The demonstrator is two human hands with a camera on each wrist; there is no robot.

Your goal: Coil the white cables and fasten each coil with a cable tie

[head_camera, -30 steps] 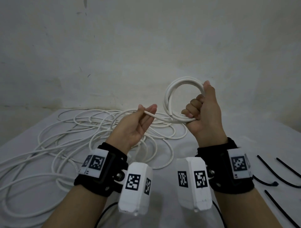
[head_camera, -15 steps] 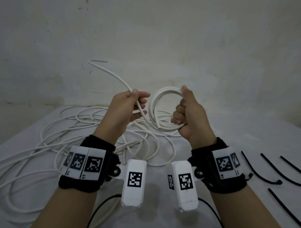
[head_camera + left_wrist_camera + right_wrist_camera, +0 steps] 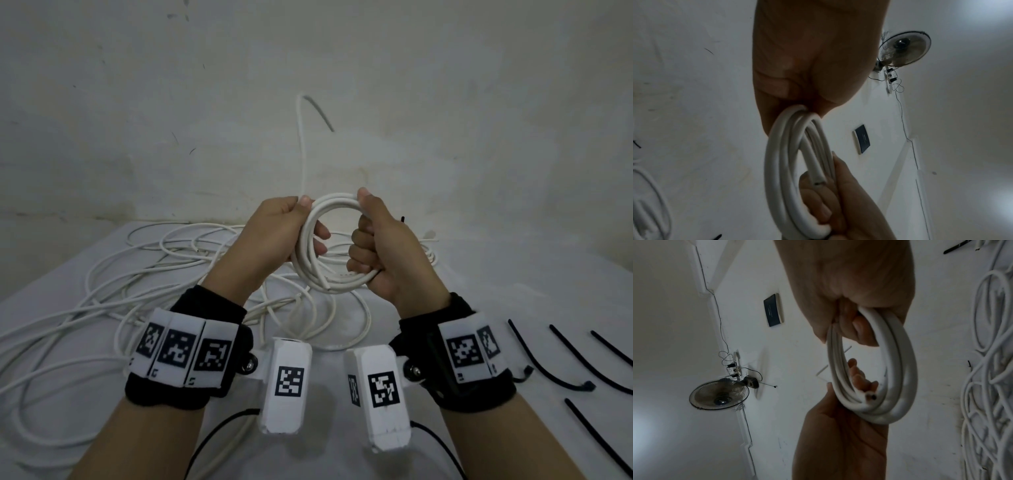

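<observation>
A small coil of white cable (image 3: 313, 270) is held up above the table between both hands. My right hand (image 3: 380, 250) grips the coil's right side in a fist, thumb on top. My left hand (image 3: 281, 236) holds the left side, fingers curled through the ring. The cable's loose tail (image 3: 301, 147) sticks straight up from my left thumb and bends over at the top. A cut cable end (image 3: 325, 286) shows at the coil's bottom. The wrist views show the same coil (image 3: 781, 170) (image 3: 898, 369) with fingers wrapped round it.
A tangle of loose white cables (image 3: 113, 298) covers the left and middle of the white table (image 3: 513, 284). Several black cable ties (image 3: 561, 363) lie at the right. A plain wall rises behind the table.
My left hand has swung the cable's tail up and over and moved right onto the coil. The coil has gained a loop, and both hands have drawn closer together.
</observation>
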